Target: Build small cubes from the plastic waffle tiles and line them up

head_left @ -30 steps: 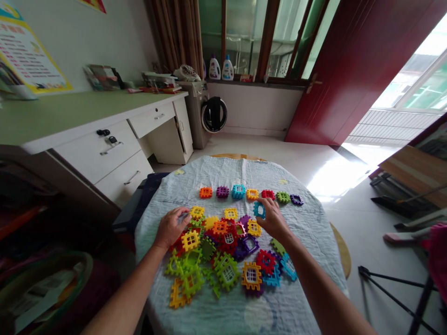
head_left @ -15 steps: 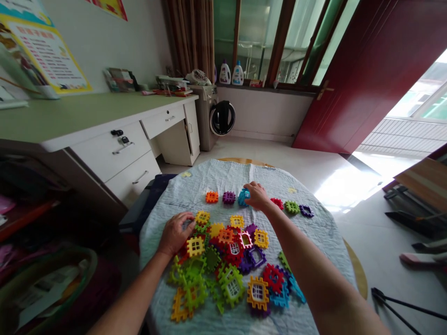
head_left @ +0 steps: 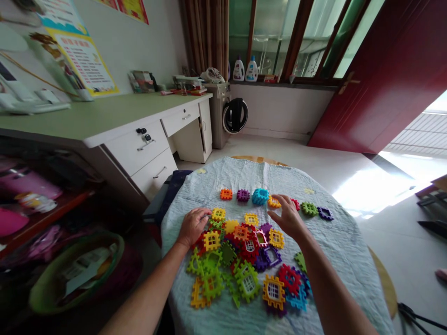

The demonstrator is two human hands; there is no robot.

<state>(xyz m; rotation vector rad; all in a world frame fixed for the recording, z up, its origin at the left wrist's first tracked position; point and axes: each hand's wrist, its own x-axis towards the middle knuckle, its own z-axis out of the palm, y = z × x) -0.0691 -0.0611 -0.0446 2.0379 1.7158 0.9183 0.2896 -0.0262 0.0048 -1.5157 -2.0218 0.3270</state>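
My right hand (head_left: 289, 217) hovers over the right part of a row of plastic interlocking blocks, thumb and fingers apart and nothing held. Its fingertips are close to a yellow block (head_left: 274, 201) and partly hide a red block (head_left: 295, 204). Left of them in the row are a light-blue block (head_left: 260, 196), a purple block (head_left: 243, 195) and an orange block (head_left: 226, 194). My left hand (head_left: 194, 227) rests at the left edge of a mixed heap of blocks, fingers stretched loosely beside a yellow window block (head_left: 218, 214). Red, green and purple blocks overlap in the heap.
A pale blue cloth (head_left: 206, 179) covers the round table. Farther right in the row sit a green block (head_left: 309, 209) and a dark purple frame block (head_left: 325, 213). A desk (head_left: 139, 109) stands at left, with a green basket (head_left: 45, 298) below it.
My right hand has let go of the light-blue block and shifted right and nearer to me, uncovering a yellow block. My left hand stays by the heap. The view has turned left.
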